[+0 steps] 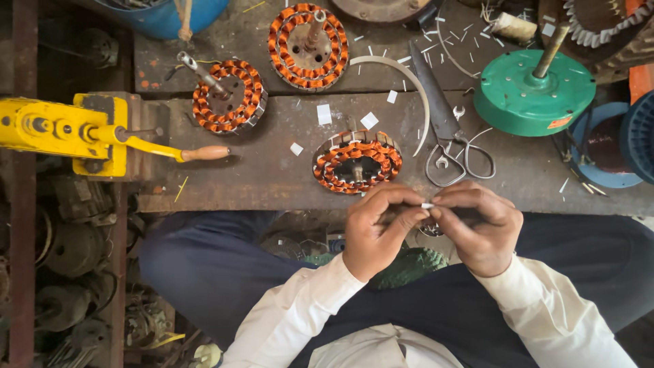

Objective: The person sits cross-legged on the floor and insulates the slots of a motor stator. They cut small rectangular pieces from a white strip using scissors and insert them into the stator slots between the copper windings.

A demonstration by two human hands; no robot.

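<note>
Nearest the camera are white sleeves [300, 313] and dark trousers [211, 266] of a person seated at a rusty metal bench [266, 174]. Both hands meet just before the bench edge: the left hand [378, 232] and right hand [480, 228] pinch a small white slip [427, 205] between their fingertips, each clenched on one end of it. Just beyond them on the bench lies a stator [357, 162] wound with orange copper wire, with white scraps [323, 114] scattered around it. To its right rest scissors [446, 126] beside a curved white strip [402, 82]. Farther back stand two more wound stators [228, 95] [308, 46], each with a shaft sticking up. At the left edge a yellow tool [65, 133] with a wooden handle [204, 153] is mounted. At the far right sits a green motor housing [535, 92]; a blue tub [170, 17] shows at the top. Old motor parts [68, 252] crowd the dark floor on the left.
</note>
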